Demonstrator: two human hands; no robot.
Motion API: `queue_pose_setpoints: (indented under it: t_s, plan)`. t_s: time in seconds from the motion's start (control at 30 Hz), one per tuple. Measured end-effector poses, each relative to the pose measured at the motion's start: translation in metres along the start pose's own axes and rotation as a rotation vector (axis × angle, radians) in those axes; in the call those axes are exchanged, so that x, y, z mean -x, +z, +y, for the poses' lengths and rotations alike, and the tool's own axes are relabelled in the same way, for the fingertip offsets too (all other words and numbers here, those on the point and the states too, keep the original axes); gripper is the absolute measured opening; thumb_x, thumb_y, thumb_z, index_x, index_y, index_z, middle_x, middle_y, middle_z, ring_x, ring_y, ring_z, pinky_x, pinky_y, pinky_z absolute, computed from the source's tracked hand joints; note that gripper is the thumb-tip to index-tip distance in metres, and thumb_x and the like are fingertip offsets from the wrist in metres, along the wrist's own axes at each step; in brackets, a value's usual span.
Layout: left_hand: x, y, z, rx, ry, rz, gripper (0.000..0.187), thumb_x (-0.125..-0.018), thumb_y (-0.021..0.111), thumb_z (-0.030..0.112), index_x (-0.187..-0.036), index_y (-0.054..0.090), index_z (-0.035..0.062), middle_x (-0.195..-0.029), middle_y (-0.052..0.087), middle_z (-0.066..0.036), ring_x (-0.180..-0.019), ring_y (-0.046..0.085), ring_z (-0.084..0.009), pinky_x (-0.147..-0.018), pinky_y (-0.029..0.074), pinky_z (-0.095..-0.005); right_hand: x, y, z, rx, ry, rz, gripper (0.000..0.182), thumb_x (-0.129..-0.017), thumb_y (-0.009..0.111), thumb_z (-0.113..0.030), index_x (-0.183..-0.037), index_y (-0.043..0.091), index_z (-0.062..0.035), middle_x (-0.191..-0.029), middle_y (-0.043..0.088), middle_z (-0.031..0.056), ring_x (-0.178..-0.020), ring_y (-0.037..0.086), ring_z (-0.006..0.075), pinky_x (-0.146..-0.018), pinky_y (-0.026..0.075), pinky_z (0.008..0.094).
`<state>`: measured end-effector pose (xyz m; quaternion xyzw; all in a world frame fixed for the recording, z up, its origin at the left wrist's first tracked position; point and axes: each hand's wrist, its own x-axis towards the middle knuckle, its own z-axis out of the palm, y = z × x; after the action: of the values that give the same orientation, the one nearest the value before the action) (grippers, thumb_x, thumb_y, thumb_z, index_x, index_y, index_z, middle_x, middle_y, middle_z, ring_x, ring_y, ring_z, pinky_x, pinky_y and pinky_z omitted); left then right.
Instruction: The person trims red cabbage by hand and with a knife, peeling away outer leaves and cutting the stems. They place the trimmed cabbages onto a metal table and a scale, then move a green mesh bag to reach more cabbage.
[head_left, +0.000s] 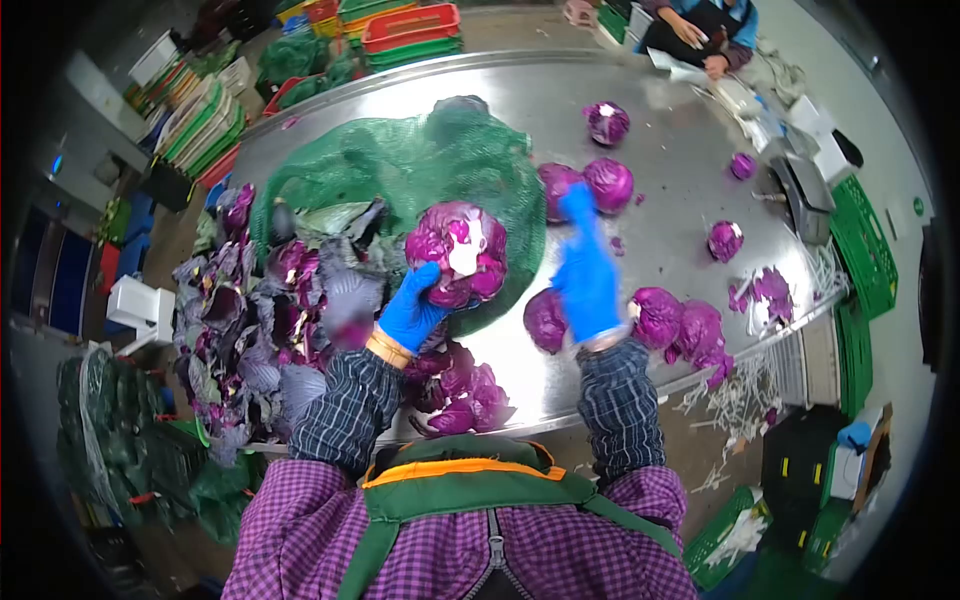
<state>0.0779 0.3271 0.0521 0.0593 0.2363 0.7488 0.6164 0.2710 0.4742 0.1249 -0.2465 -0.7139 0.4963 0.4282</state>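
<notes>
In a blue glove, my left hand [412, 308] grips a red cabbage [485, 262] from its lower left side. The cabbage's pale stem end faces up, and a few torn purple bits cling to it. My right hand [588, 275], also blue-gloved, is raised over the steel table and smeared by motion, so its fingers cannot be made out. Two cabbages, one rounded [608, 185], lie just beyond it, and another cabbage [545, 321] is close on its left. Under and behind the held cabbage spreads a green mesh sack [400, 155].
A heap of stripped outer leaves [265, 325] covers the table's left end. More cabbages [690, 330] sit at right, near a grey device [803, 195]. Across the table is another person [700, 35]. Stacked crates [410, 30] stand behind; a green crate [728, 540] is on the floor.
</notes>
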Motion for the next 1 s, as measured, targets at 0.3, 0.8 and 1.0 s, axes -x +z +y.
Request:
queue_pose_setpoints:
  t_s: [0.3,0.8,1.0]
  plan:
    - [0.077,-0.047,0.045,-0.187,0.227,0.13,0.047,-0.088,0.061,0.017,-0.132,0.045,0.0069,-0.129,0.053,-0.012,-0.117,0.052,-0.0274,-0.102,0.042,-0.0457,0.016,0.072,-0.041,-0.056,0.013,-0.4,0.051,-0.095,0.046,-0.022,-0.139,0.035,0.0019,-0.141,0.043,0.015,-0.108,0.057,0.0196,-0.073,0.048,0.0232]
    - [0.142,-0.049,0.073,-0.257,0.241,0.265,0.063,-0.078,0.071,0.011,-0.133,0.042,0.007,-0.122,0.057,-0.008,-0.11,0.057,-0.0199,-0.095,0.047,-0.0366,0.044,0.181,-0.013,-0.147,0.224,-0.36,0.042,-0.095,0.053,-0.031,-0.134,0.05,-0.0188,-0.119,0.063,0.0123,-0.079,0.067,0.0166,-0.058,0.051,0.0321]
    - [0.159,-0.061,0.092,-0.568,0.326,0.217,0.087,-0.065,0.082,0.01,-0.138,0.036,0.0071,-0.129,0.051,-0.008,-0.119,0.048,-0.0199,-0.103,0.039,-0.0356,0.044,0.193,-0.03,-0.049,0.168,-0.624,0.055,-0.084,0.067,-0.022,-0.134,0.049,-0.0123,-0.091,0.065,0.0077,-0.075,0.056,0.0098,-0.072,0.049,0.0297]
